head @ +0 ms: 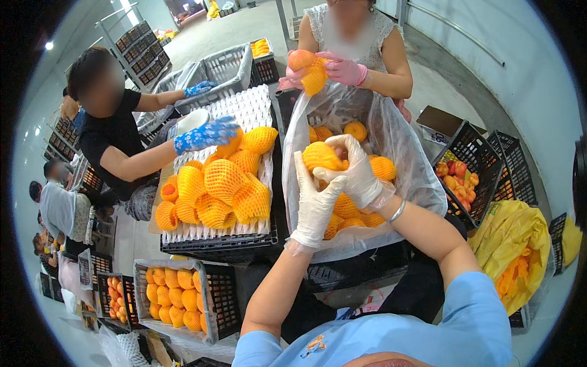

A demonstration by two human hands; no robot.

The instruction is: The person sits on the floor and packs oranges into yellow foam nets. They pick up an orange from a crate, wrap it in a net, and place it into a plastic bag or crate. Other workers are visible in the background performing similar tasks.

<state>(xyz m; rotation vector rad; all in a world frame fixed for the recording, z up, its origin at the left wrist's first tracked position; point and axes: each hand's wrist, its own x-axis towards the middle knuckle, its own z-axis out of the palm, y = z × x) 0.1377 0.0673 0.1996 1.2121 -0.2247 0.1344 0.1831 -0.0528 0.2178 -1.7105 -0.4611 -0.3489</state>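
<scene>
Between my white-gloved hands is a fruit in a yellow foam net sleeve (321, 156), with a bit of its reddish skin showing at one end. My left hand (312, 206) supports it from the left with fingers and thumb. Curled over its right end is my right hand (355, 172). Both hands are above a crate lined with clear plastic film (403, 183), which holds several netted fruits (345, 206). Left of the crate, netted fruits and foam sleeves (224, 179) are heaped on a white foam net sheet (243, 103).
Opposite me, a person in pink gloves (346, 69) holds a fruit and a sleeve. At left, a person's blue-gloved hand (206, 133) reaches over the heap. A lined crate of netted fruit (211, 293) stands lower left; a black crate of bare fruit (477, 179) and yellow bag (509, 243) are at right.
</scene>
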